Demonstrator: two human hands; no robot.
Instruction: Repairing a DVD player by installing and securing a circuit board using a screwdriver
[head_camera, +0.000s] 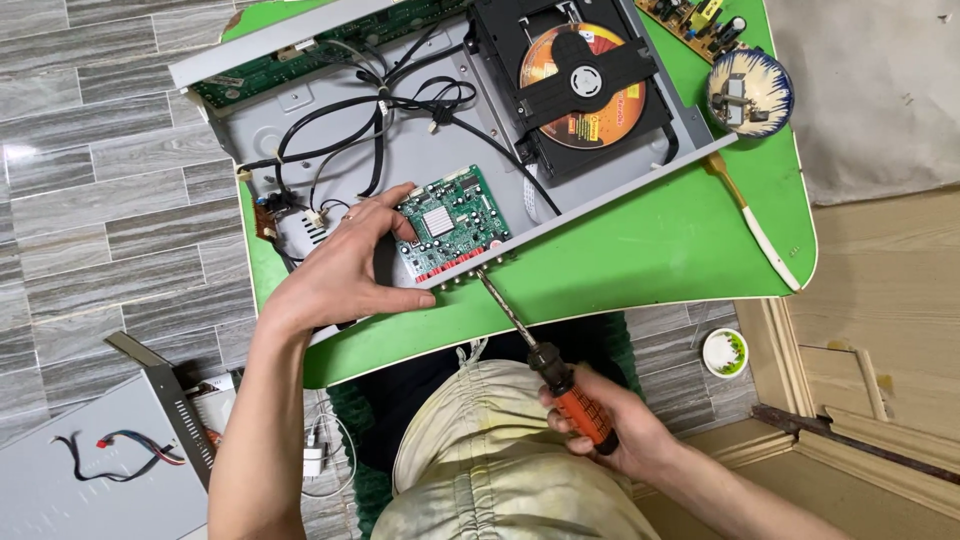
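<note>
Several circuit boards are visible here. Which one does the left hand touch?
The left hand touches the small green board with the silver square chip, near the case's front edge; the other boards lie farther away.

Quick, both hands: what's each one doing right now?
Left hand: open, fingers resting on the green circuit board in the grey chassis.
Right hand: closed on the orange-handled screwdriver.

Black cables crowd the chassis floor left of the disc drive; green tabletop lies open.

A home repair spot: low green table on grey plank-tiled floor, opened disc player
</note>
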